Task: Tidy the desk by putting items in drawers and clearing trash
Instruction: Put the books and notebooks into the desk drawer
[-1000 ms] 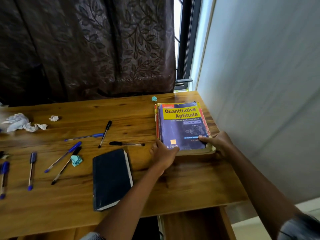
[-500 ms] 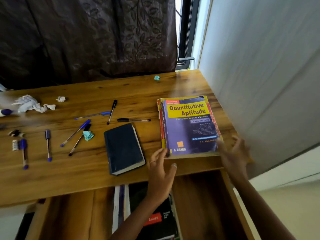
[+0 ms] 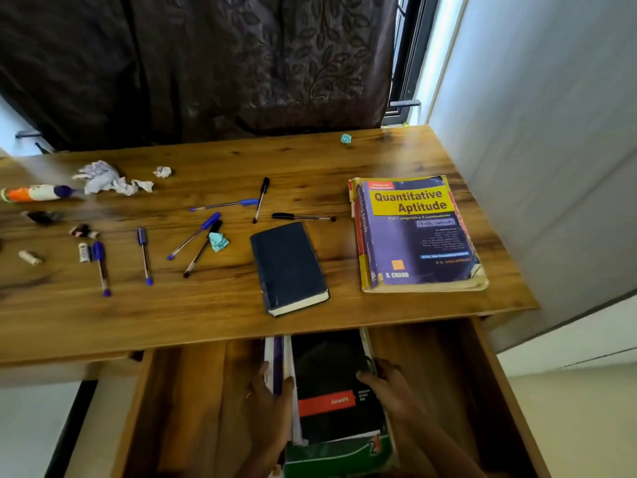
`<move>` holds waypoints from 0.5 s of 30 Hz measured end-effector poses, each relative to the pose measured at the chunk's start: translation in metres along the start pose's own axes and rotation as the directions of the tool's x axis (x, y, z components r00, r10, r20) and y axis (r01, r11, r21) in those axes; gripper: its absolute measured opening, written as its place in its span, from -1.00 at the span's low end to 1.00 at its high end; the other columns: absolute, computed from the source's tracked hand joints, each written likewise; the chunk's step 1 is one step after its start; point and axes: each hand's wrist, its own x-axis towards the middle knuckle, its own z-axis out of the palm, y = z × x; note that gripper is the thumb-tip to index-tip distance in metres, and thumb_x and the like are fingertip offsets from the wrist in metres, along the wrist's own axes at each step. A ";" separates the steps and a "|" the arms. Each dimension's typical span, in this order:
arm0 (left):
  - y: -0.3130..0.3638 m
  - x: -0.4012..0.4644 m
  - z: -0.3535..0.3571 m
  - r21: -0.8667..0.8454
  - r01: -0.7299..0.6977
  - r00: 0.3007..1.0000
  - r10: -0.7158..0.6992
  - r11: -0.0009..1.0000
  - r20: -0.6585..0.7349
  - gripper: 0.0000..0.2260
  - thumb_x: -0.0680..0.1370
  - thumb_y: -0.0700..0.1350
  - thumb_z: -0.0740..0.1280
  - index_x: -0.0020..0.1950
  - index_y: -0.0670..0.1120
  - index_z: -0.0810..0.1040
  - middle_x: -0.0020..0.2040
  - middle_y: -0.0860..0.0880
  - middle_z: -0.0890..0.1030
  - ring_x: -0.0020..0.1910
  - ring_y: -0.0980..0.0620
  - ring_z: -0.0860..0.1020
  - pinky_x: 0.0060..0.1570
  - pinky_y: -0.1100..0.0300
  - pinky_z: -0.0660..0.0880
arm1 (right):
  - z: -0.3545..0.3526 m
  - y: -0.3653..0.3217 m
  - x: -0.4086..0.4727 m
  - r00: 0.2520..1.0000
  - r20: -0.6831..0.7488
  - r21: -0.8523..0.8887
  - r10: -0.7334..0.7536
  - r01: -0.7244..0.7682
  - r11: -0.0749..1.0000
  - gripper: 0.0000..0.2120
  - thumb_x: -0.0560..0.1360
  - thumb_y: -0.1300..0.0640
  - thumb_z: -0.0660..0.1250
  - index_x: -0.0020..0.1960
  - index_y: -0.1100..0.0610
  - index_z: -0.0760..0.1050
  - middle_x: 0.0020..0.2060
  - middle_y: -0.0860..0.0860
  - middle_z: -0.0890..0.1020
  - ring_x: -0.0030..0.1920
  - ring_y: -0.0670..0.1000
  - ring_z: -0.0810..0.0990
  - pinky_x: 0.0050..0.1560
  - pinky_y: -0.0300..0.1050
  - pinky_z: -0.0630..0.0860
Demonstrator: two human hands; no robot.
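Note:
The drawer under the wooden desk stands open with a stack of books inside, a black one with a red band on top. My left hand grips the stack's left edge and my right hand grips its right edge, thumbs on top. On the desk lie the purple and yellow "Quantitative Aptitude" book, a dark notebook and several pens. Crumpled white paper, a small white scrap and two teal scraps lie around them.
An orange and white tube and small bits lie at the desk's left end. A dark curtain hangs behind the desk, and a white wall runs close along its right side. The drawer's left and right parts show bare wood.
Both hands left the "Quantitative Aptitude" book on the desk and dropped into the open drawer, where they now hold the book stack. The view tilted down.

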 end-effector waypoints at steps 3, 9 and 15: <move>0.001 0.002 -0.005 0.043 0.025 0.999 -0.023 0.999 -0.033 -0.45 0.48 -0.15 0.42 0.42 -0.14 0.30 0.41 -0.20 0.34 0.36 -0.21 0.34 0.29 -0.07 0.30 | 0.010 -0.037 -0.031 1.000 0.013 -0.037 0.011 -0.010 0.999 -0.57 0.47 -0.03 0.33 0.30 0.02 0.40 0.15 0.01 0.50 0.13 0.03 0.53 0.19 0.03 0.52; -0.016 0.018 -0.033 0.137 0.030 0.999 -0.026 0.990 -0.032 -0.40 0.49 -0.07 0.40 0.46 -0.06 0.23 0.44 -0.17 0.30 0.38 -0.20 0.31 0.28 -0.12 0.32 | 0.042 -0.050 -0.034 0.990 0.133 -0.179 0.053 -0.028 0.983 -0.39 0.51 0.00 0.30 0.48 0.01 0.13 0.42 0.04 0.31 0.38 0.06 0.34 0.26 -0.18 0.36; -0.023 0.017 -0.029 0.154 0.051 0.998 -0.044 0.987 -0.049 -0.39 0.48 -0.09 0.41 0.46 -0.05 0.22 0.45 -0.18 0.29 0.38 -0.24 0.30 0.31 -0.21 0.29 | 0.033 -0.053 -0.042 0.998 -0.027 -0.106 -0.061 0.058 0.993 -0.75 0.57 0.14 0.21 0.25 0.06 0.42 0.12 0.03 0.56 0.03 -0.07 0.57 0.08 -0.17 0.52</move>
